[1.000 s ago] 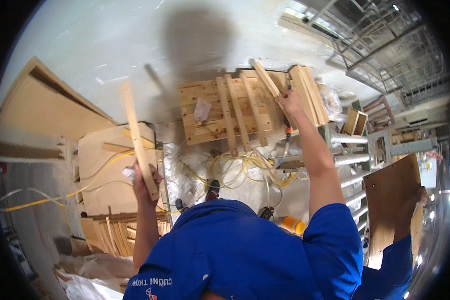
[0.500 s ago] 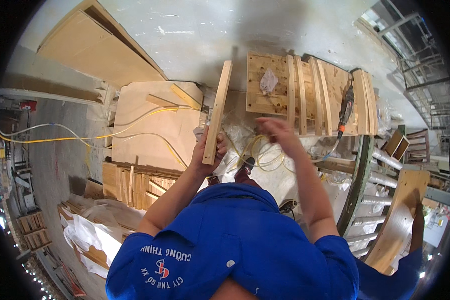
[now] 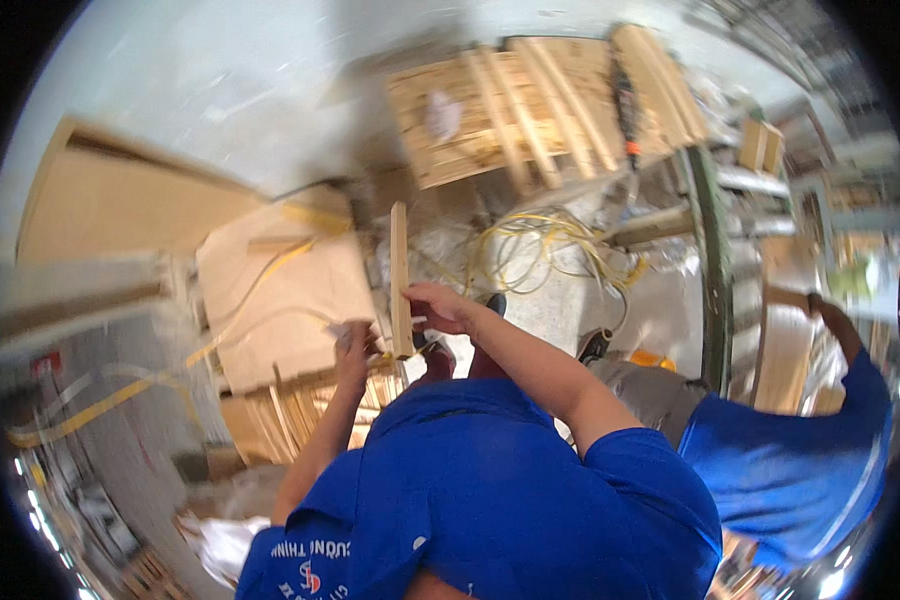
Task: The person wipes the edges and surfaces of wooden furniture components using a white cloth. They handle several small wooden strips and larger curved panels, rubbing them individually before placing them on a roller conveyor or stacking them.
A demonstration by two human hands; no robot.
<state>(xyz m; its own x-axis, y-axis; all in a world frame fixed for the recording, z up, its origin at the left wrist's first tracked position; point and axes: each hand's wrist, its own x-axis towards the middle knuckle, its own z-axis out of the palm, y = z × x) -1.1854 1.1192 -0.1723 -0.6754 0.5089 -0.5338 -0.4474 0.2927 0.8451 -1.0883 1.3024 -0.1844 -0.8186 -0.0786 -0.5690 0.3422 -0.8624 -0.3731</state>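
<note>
A pale wooden strip stands nearly lengthwise in front of my body. My right hand grips it from the right side near its lower part. To the left of the strip, and apart from it, is my left hand, slightly smeared by motion. Its fingers are curled, and a small greyish piece shows at them, too blurred to name. Left of and beyond this hand lies a flat tan board with a few wood pieces on it.
At the far side a wooden panel carries several strips and a dark power tool. Yellow hose coils on the floor. A green post stands at right. A co-worker in blue reaches toward a board.
The strip has passed from my left hand to my right hand, and my left hand has moved off to the left. My view has shifted, and more of the co-worker shows.
</note>
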